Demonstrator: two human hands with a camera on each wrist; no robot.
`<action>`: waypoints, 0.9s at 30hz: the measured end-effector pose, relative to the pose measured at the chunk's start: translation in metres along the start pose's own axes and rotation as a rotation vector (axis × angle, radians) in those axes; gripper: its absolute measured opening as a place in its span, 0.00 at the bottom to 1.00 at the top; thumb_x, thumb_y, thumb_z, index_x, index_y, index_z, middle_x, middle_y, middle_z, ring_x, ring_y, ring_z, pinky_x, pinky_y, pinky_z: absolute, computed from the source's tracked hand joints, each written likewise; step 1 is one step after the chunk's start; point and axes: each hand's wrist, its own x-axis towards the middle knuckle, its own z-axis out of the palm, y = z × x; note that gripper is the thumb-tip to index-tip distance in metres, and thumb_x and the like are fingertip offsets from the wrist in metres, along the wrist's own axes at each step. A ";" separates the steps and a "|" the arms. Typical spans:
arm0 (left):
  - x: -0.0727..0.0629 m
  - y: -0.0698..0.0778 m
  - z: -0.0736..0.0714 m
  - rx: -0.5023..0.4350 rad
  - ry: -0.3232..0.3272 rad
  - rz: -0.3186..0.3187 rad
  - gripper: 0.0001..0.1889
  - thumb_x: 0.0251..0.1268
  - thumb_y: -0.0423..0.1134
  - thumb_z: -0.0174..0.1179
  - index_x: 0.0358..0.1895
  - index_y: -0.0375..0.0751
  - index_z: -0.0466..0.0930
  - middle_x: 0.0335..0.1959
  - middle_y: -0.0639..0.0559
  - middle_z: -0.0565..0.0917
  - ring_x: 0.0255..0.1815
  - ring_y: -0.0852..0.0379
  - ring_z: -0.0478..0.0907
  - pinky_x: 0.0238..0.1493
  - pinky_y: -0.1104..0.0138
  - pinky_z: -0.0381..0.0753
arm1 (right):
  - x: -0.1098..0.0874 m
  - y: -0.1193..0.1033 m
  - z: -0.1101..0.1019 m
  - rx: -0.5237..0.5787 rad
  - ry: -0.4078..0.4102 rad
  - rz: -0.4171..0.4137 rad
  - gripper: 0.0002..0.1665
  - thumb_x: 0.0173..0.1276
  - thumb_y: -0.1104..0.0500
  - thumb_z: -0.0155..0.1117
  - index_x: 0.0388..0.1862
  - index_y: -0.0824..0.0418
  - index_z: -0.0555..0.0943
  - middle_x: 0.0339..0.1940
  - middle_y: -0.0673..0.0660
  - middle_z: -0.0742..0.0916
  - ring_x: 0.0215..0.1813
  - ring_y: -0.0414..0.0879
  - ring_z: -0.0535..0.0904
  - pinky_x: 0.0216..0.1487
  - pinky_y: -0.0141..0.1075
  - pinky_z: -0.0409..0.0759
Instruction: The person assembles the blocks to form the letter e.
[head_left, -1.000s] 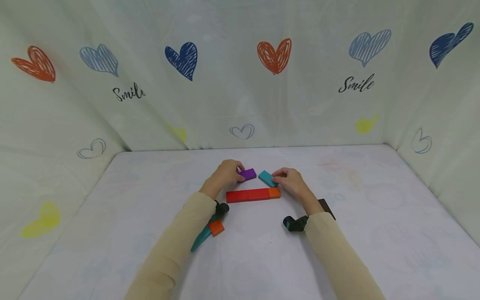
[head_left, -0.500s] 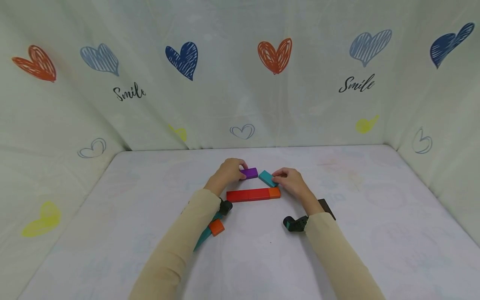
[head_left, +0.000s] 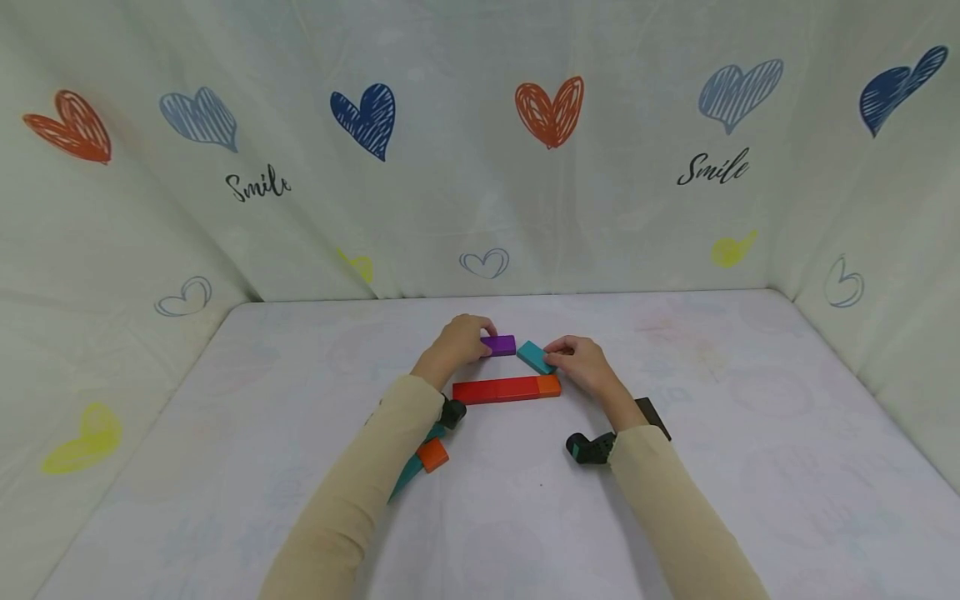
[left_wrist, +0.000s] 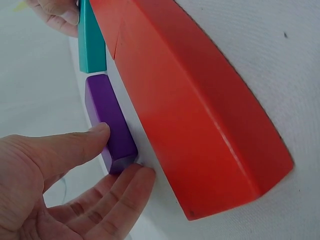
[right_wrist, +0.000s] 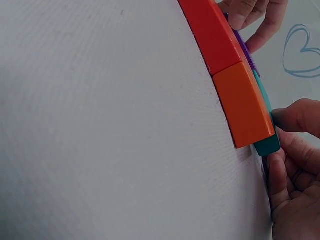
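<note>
My left hand [head_left: 456, 343] pinches the left end of a purple block [head_left: 501, 345] between thumb and fingers, behind the red row. In the left wrist view the thumb lies on the side of that purple block [left_wrist: 112, 115] and the fingertips are at its near end. A teal block [head_left: 535, 357] lies aslant just right of the purple one, a narrow gap between them. My right hand [head_left: 581, 360] pinches its right end. In front of both runs a straight row of red blocks [head_left: 495, 390] with an orange block [head_left: 549, 386] at its right end.
Under my left forearm, partly hidden, lie a teal pointed piece [head_left: 406, 478] and an orange block [head_left: 432, 456]. Wrist cameras [head_left: 591, 447] sit at both cuffs. A white curtain [head_left: 450, 208] printed with hearts stands behind the white table [head_left: 525, 517].
My left hand has moved slightly right and away, carrying the purple block closer to the teal one and turning it straighter. The right hand and teal block have stayed put.
</note>
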 end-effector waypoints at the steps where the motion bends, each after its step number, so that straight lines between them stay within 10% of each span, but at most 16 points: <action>1: 0.000 0.000 0.000 0.001 -0.001 -0.001 0.17 0.63 0.34 0.58 0.55 0.45 0.77 0.55 0.45 0.76 0.56 0.49 0.69 0.56 0.59 0.74 | 0.000 0.000 0.000 0.000 0.000 0.000 0.19 0.67 0.55 0.56 0.51 0.64 0.77 0.51 0.63 0.80 0.52 0.53 0.73 0.56 0.44 0.74; 27: 0.000 -0.001 -0.001 0.002 -0.010 0.004 0.18 0.62 0.35 0.59 0.56 0.46 0.76 0.55 0.45 0.75 0.56 0.49 0.69 0.55 0.60 0.75 | 0.001 0.001 0.001 -0.020 0.003 -0.004 0.19 0.67 0.55 0.55 0.51 0.64 0.77 0.50 0.62 0.80 0.51 0.53 0.73 0.56 0.43 0.75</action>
